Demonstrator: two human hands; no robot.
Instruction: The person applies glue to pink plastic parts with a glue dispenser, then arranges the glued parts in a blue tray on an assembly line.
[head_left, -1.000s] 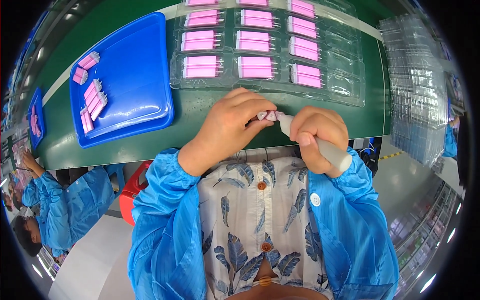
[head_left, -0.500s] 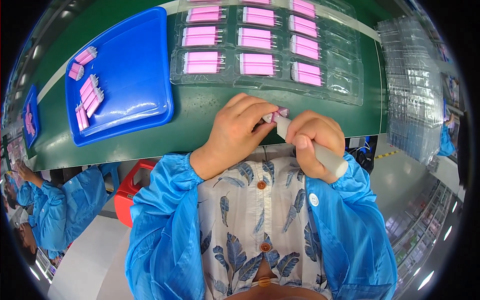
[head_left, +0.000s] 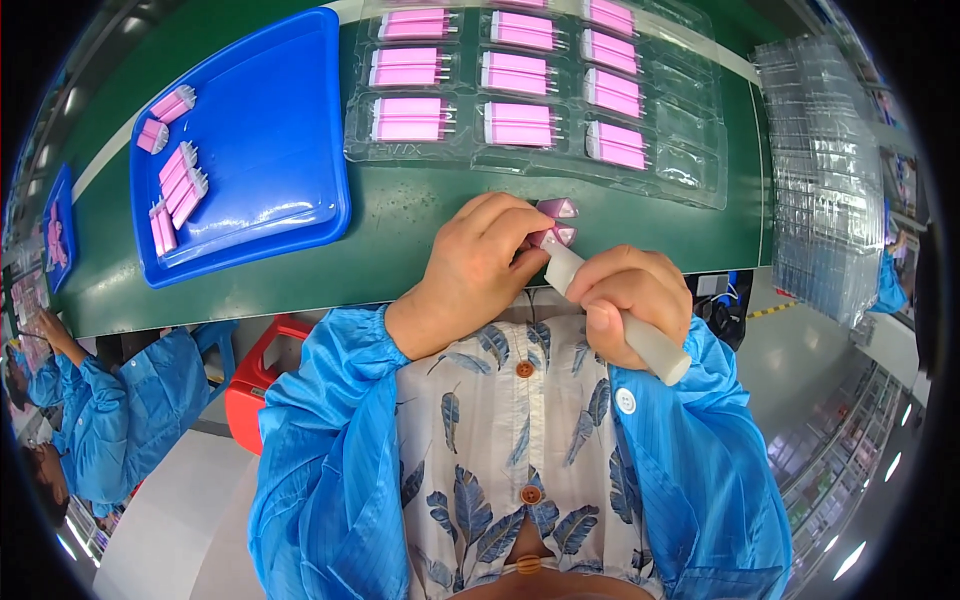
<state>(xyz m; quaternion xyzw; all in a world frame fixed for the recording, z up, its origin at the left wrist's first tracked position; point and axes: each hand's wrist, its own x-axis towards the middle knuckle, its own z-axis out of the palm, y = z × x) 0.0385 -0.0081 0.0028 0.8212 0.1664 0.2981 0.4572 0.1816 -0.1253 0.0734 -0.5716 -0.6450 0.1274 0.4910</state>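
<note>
My left hand [head_left: 478,250] is closed around a small pink part [head_left: 561,209] over the near edge of the green table. Two shiny triangular ends of that part show past the fingertips; the rest is hidden by the hand. Wrapped in the fingers of my right hand [head_left: 640,290] is a white cylindrical tool [head_left: 656,348], slanting up to the left. Its flat-looking tip meets the pink part by my left fingertips; whether it touches the part or the fingers, I cannot tell.
Ahead lies a clear plastic tray [head_left: 690,160] with rows of pink-and-white pieces [head_left: 520,125] in its pockets. A blue tray [head_left: 270,120] at left holds several more. Stacked clear trays [head_left: 825,190] stand at right. A red stool [head_left: 250,400] and a blue-sleeved co-worker [head_left: 130,410] are at lower left.
The white tool's tip has shifted slightly left and down. More of the pink part shows beyond my left fingertips, with both its triangular ends in sight.
</note>
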